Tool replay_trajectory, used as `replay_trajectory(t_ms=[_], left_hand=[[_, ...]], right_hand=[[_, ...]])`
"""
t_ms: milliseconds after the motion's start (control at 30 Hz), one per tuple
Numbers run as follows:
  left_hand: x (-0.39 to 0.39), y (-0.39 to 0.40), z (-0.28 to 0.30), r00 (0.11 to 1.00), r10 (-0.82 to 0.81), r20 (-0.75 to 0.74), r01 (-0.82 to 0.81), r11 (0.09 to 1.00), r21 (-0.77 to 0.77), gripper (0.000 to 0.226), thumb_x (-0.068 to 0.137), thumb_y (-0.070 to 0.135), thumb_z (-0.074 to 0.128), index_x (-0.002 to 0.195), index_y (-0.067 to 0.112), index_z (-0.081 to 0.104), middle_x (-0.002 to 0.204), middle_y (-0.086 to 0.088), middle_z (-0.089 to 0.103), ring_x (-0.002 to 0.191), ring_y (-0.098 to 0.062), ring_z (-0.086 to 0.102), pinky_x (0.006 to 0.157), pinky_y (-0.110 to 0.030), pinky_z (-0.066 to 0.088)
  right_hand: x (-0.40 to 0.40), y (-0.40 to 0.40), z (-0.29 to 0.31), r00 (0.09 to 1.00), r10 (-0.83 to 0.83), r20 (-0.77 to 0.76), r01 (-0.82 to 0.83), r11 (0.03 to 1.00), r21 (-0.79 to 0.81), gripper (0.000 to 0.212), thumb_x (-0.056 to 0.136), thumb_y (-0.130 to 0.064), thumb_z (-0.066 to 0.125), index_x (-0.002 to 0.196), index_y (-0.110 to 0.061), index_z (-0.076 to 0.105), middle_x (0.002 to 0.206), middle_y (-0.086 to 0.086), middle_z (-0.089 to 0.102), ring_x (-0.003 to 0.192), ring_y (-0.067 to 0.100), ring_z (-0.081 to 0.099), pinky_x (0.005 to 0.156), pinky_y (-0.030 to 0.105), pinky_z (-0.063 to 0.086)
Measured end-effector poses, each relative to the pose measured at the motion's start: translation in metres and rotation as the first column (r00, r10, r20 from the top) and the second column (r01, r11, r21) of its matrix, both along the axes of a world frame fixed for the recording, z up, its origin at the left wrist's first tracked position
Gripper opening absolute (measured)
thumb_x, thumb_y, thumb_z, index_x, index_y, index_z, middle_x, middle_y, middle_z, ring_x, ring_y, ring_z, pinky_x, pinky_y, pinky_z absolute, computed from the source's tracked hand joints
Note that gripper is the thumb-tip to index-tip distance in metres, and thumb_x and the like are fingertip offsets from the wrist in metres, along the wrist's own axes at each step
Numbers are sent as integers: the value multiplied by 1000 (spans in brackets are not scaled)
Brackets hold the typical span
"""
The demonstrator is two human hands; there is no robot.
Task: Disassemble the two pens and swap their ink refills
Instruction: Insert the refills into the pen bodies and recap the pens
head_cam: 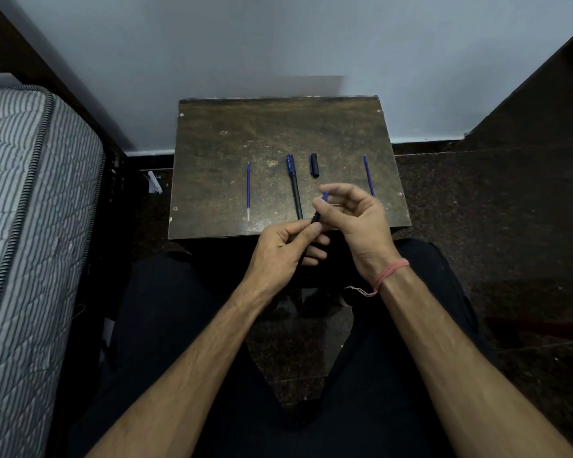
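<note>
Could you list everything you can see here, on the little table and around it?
Table: one, dark brown, worn, against the wall.
Ink refills: two, blue; one lies on the table's left, one on its right.
Pen: one, capped, blue and black, table centre.
Loose cap: one, black, beside the pen.
Pen barrel: one, black, held over the table's near edge.
Small blue part: one, pinched above the barrel.
Mattress: one, grey striped, far left.
Wrist thread: one, pink.
Left hand: grips the barrel.
Right hand: pinches the blue part.
</note>
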State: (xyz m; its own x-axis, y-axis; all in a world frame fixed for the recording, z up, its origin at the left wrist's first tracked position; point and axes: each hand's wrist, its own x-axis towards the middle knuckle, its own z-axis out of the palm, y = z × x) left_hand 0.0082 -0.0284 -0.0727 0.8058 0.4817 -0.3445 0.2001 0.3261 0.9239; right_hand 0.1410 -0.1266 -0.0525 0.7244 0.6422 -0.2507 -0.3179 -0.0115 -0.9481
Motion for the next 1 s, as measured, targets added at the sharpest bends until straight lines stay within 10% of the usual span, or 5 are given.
replay_trajectory(t_ms=[300, 467, 800, 1000], left_hand=[[0, 3, -2, 999, -47, 2, 47, 999, -2, 22, 117, 24, 60, 115, 20, 82, 95, -1, 85, 79, -14, 81, 73, -28, 66], [-1, 1, -1, 997, -71, -4, 71, 997, 23, 23, 117, 25, 59, 113, 25, 82, 95, 0, 85, 79, -13, 81, 74, -29, 65], [-2, 2, 3, 998, -60, -24, 60, 998, -11, 23, 118, 27, 57, 110, 18, 77, 93, -2, 83, 77, -16, 79, 71, -32, 64], [1, 2, 1, 1000, -9, -1, 9, 1000, 12, 30, 118, 33, 57, 94, 32, 74, 58, 11, 48, 48, -4, 46, 44, -21, 44]], right_hand=[[4, -4, 5, 981, 124, -151, -110, 989, 101, 42, 107, -1, 64, 147, -11, 63, 130, 10, 79, 119, 16, 73, 99, 32, 60], [3, -4, -2, 1000, -4, -19, 3, 1000, -24, 33, 97, 0, 79, 130, -2, 72, 91, -4, 80, 76, 9, 73, 73, 23, 62], [12, -10, 5, 989, 104, -108, -92, 989, 115, 42, 109, 2, 59, 150, -6, 60, 129, 12, 79, 113, 17, 75, 102, 33, 61], [1, -5, 5, 985, 132, -113, -120, 986, 112, 42, 106, 4, 62, 148, -3, 61, 121, 9, 81, 109, 17, 77, 98, 33, 63]])
